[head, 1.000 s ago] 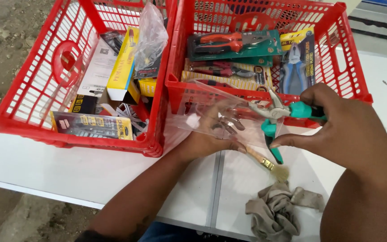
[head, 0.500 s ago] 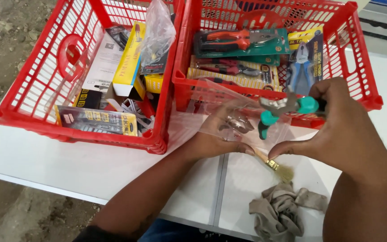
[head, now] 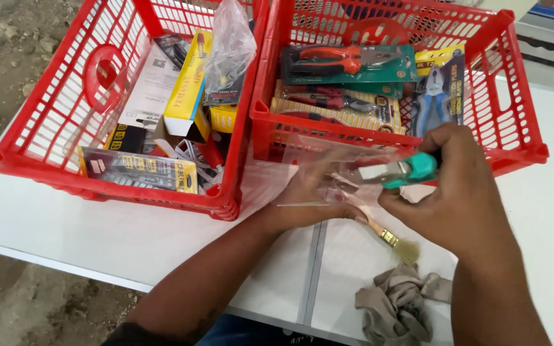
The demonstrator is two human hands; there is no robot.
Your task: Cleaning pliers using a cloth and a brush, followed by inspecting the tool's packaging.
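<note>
My right hand (head: 460,195) grips a tool with teal handles and grey metal jaws (head: 400,171), held just in front of the right red basket (head: 526,138). My left hand (head: 309,195) holds a clear plastic bag (head: 318,160) open around the tool's metal end; the hand is blurred and partly seen through the plastic. Under both hands a small paintbrush (head: 392,240) with a wooden handle lies on the white table (head: 97,230).
The right basket holds carded pliers (head: 341,61) and cutters (head: 440,90). The left red basket (head: 30,147) holds boxes, a yellow carton (head: 187,83), a tool card (head: 139,170) and a plastic bag (head: 229,45). A crumpled grey rag (head: 395,304) lies by the table's front edge. Bare ground lies left.
The teal-handled tool has turned and moved further into the clear bag, with both hands shifting slightly. The view has dropped a little, so the baskets sit higher in the frame.
</note>
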